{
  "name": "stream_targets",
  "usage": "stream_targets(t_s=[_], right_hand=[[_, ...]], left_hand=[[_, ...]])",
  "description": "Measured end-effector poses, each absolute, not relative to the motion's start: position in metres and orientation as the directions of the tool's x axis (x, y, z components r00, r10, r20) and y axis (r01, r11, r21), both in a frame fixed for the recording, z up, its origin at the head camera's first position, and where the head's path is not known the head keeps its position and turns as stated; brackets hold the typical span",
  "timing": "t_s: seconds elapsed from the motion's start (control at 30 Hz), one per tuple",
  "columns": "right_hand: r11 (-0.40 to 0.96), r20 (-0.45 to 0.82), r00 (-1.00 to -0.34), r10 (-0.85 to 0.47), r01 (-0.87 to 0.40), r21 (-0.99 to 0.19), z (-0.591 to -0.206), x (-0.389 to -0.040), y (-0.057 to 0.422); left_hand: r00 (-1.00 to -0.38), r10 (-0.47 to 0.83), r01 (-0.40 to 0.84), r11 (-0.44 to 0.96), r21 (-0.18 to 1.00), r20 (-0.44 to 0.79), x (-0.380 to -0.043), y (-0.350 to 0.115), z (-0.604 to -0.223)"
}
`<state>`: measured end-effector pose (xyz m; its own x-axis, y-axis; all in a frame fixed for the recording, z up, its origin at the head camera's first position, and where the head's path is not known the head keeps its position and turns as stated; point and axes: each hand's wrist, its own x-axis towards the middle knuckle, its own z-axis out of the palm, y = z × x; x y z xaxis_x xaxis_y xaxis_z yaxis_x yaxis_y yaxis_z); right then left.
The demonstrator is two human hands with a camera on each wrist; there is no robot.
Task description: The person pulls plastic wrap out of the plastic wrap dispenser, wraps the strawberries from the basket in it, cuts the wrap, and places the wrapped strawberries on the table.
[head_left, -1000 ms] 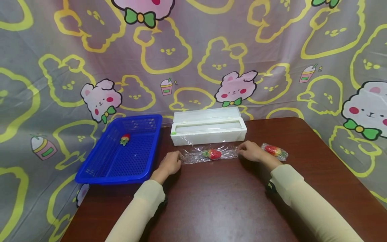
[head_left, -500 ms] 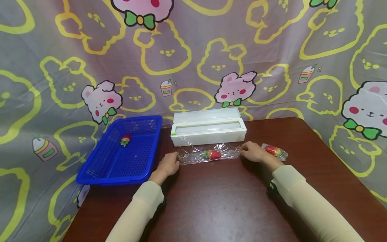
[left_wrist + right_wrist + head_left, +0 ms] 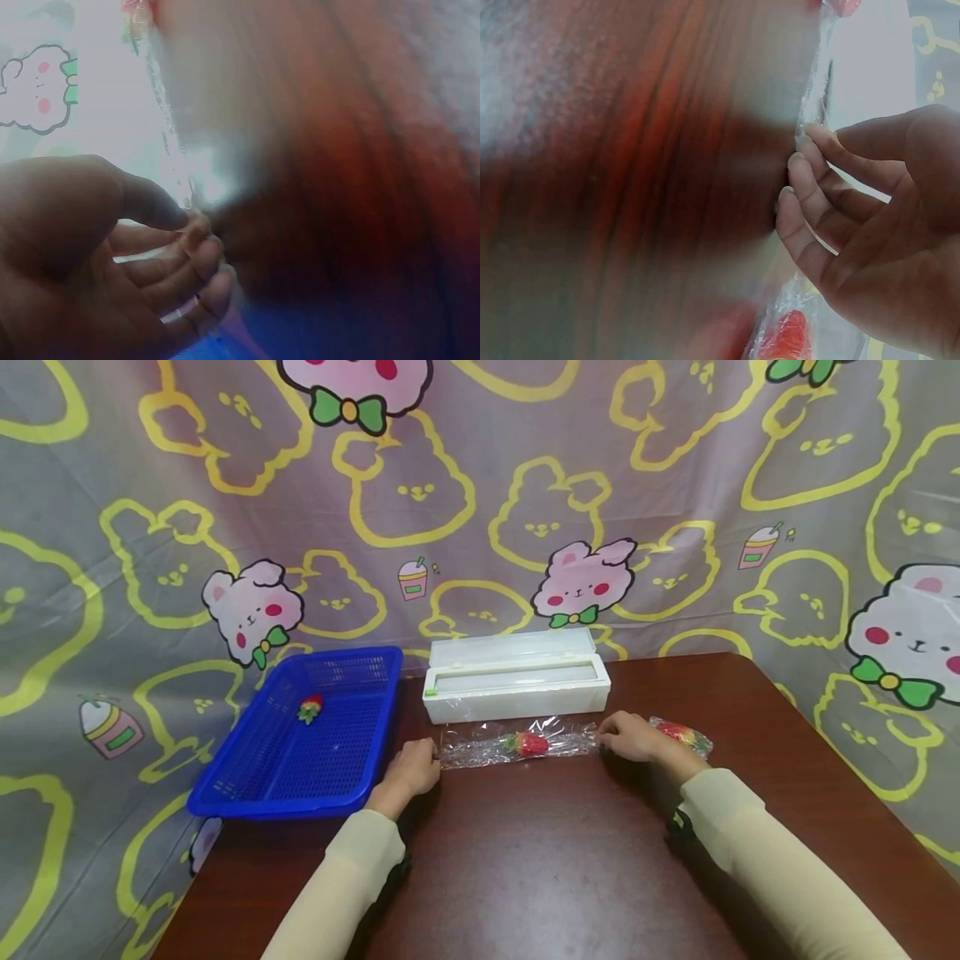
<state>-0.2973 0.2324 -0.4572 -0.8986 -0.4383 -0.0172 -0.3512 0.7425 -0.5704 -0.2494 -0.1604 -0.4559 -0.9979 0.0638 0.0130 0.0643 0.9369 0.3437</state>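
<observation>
A strawberry (image 3: 531, 743) with green leaves lies wrapped in a long strip of clear plastic wrap (image 3: 477, 752) on the table. My left hand (image 3: 415, 767) pinches the strip's left end between thumb and forefinger, as the left wrist view shows with the film (image 3: 166, 124) running up from the fingertips. At the strip's right end, my right hand (image 3: 632, 737) pinches the film between thumb and forefinger, its other fingers loosely bent. A second wrapped strawberry (image 3: 678, 735) lies just beyond the right hand, partly hidden by it.
Behind the strip stands a white plastic wrap dispenser (image 3: 517, 702) with its lid up. A blue basket (image 3: 367, 752) at the left holds one unwrapped strawberry (image 3: 309, 709). The brown table (image 3: 540, 860) meets a patterned curtain (image 3: 480, 485) at the back.
My hands have drawn slightly apart, the left one a little to the left and the right one a little to the right. The film strip between them spans wider; the strawberry stays put.
</observation>
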Motion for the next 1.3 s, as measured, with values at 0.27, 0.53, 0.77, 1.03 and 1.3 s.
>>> stream_targets(t_s=[0.27,0.53,0.77,1.03,1.3], right_hand=[[0.726,0.049,-0.879,-0.474,-0.422,-0.543,-0.444,-0.302,0.223],[0.670,0.131,-0.821,-0.556,-0.536,-0.514,-0.411,-0.313,0.177],[0.631,0.147,-0.770,-0.620,-0.602,-0.490,-0.377,-0.324,0.116],[0.644,0.218,-0.697,-0.683,-0.716,-0.269,-0.370,-0.351,0.037],[0.596,0.128,-0.592,-0.796,-0.803,-0.014,-0.376,-0.370,-0.034]], left_hand=[[-0.993,-0.012,0.036,0.923,0.384,0.121,-0.259,-0.155,-0.451],[-0.986,0.000,0.071,0.906,0.418,0.168,-0.277,-0.144,-0.447],[-0.994,-0.026,0.023,0.900,0.436,0.107,-0.294,-0.138,-0.448],[-0.996,-0.020,0.021,0.900,0.435,0.090,-0.300,-0.143,-0.451],[-0.996,-0.002,0.038,0.907,0.419,0.094,-0.300,-0.147,-0.450]])
